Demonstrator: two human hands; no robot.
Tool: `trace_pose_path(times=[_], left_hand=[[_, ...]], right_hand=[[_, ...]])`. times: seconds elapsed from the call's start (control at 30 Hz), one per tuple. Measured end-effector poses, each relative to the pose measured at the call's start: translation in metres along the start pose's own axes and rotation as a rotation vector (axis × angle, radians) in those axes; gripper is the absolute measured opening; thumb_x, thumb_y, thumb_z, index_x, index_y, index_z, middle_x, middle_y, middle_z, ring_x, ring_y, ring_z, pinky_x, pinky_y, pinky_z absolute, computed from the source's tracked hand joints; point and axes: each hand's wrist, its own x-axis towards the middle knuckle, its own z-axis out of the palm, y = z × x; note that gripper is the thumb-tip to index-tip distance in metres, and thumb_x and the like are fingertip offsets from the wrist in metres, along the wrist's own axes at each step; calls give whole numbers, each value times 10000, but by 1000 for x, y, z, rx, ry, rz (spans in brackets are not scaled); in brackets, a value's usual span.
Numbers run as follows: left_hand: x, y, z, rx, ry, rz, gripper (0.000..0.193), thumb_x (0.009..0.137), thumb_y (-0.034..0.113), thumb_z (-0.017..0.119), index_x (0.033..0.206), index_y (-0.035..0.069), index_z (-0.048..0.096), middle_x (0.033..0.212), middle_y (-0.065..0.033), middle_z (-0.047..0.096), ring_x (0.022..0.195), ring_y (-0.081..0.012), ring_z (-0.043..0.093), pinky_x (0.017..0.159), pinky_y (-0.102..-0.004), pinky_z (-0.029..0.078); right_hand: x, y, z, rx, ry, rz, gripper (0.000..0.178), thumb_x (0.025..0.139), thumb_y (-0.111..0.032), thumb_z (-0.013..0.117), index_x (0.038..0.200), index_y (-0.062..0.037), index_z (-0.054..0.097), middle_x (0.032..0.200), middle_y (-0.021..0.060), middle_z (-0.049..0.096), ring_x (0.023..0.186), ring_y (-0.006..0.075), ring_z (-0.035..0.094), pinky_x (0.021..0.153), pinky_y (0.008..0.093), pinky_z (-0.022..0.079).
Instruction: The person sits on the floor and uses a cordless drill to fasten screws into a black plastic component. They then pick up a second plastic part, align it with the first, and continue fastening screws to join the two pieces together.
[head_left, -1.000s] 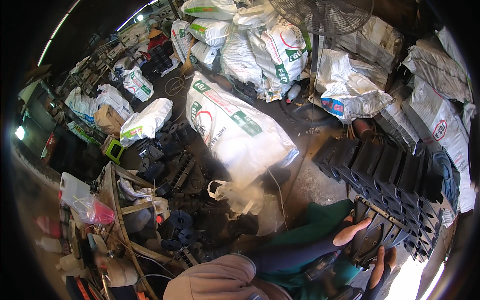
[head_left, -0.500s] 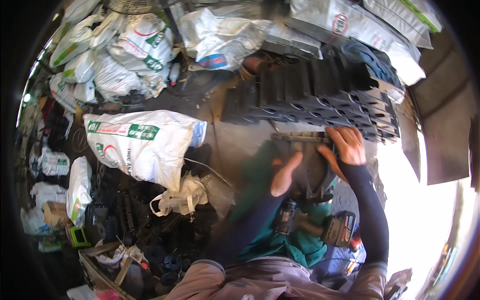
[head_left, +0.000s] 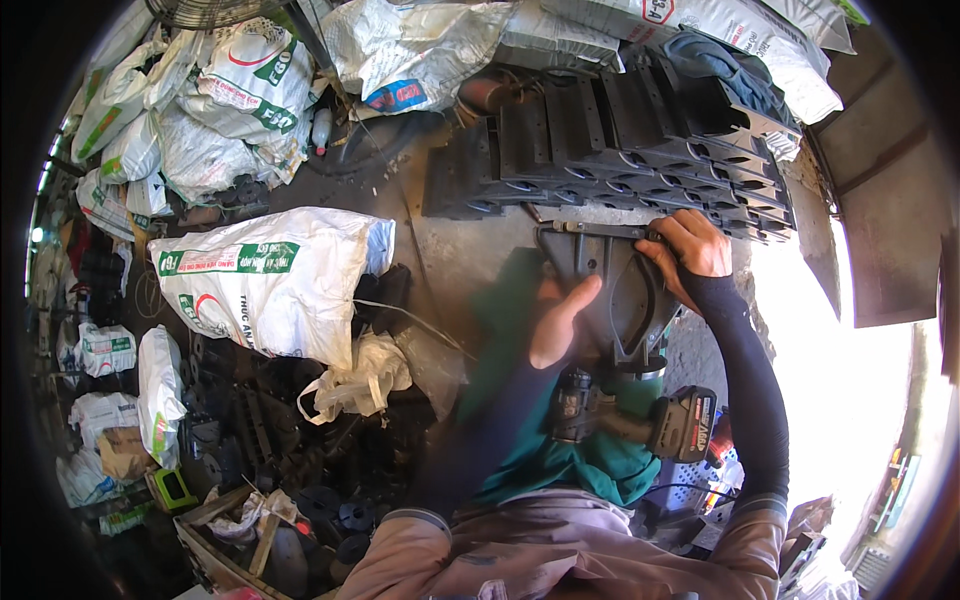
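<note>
In front of me is a dark triangular bracket (head_left: 595,265) with a straight bar along its far edge and a curved opening on its right side. My right hand (head_left: 695,250) grips the far right corner, its fingers bent over the bar. At the left edge lies my left hand (head_left: 565,325), thumb stretched along the bracket; its other fingers are mostly hidden, but it appears to hold that side. Just below the bracket, a cordless power tool (head_left: 575,405) with a black battery (head_left: 685,423) rests on green cloth (head_left: 560,470) over my lap.
Rows of similar dark parts (head_left: 610,135) are stacked beyond my hands. To the left lies a white printed sack (head_left: 280,285), with a crumpled plastic bag (head_left: 360,380) below it. More sacks (head_left: 235,110) pile up at the far left. A wooden-edged box (head_left: 225,560) holds scraps.
The bracket has tilted, so more of its face and curved opening shows. My right hand has moved slightly away from me with its corner. The whole view has shifted a little.
</note>
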Motion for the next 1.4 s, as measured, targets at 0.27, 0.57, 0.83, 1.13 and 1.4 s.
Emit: trace_pose_path(times=[0.27, 0.57, 0.83, 1.13, 1.4], left_hand=[[-1, 9, -11, 223, -82, -118, 363, 920, 165, 644, 1237, 3, 572, 1177, -82, 623, 1056, -165, 595, 929, -306, 463], [-6, 14, -2, 259, -86, -95, 398, 905, 156, 664, 1255, 0, 554, 1192, -85, 611, 1085, -173, 576, 963, -324, 447], [-10, 18, -2, 281, -73, -87, 421, 885, 120, 677, 1265, -1, 543, 1187, -84, 608, 1069, -172, 585, 956, -325, 455], [-16, 27, 8, 354, -17, -123, 346, 865, 76, 680, 1194, 11, 594, 1122, -64, 629, 1025, -157, 598, 910, -306, 469], [-19, 19, 9, 290, -16, -107, 316, 833, 111, 722, 1116, 15, 619, 1048, -50, 638, 912, -118, 601, 815, -286, 507]], right_hand=[[-9, 3, -2, 0, 13, -33, 218, 736, -166, 775, 844, -22, 652, 768, 87, 599, 719, 268, 585, 636, 373, 475], [-13, 5, 0, 24, 43, -60, 227, 723, -153, 784, 849, -23, 647, 774, 86, 607, 712, 263, 582, 637, 362, 481], [-14, 6, 3, 38, 45, -78, 226, 725, -147, 784, 851, -22, 644, 786, 89, 612, 724, 265, 588, 641, 360, 483], [-14, 4, 3, 44, 51, -92, 229, 713, -140, 784, 846, -24, 637, 786, 90, 603, 732, 277, 586, 651, 370, 481], [-11, -2, 12, -83, 346, -375, 161, 742, -118, 705, 821, -26, 599, 756, 144, 579, 637, 318, 558, 530, 397, 445]])
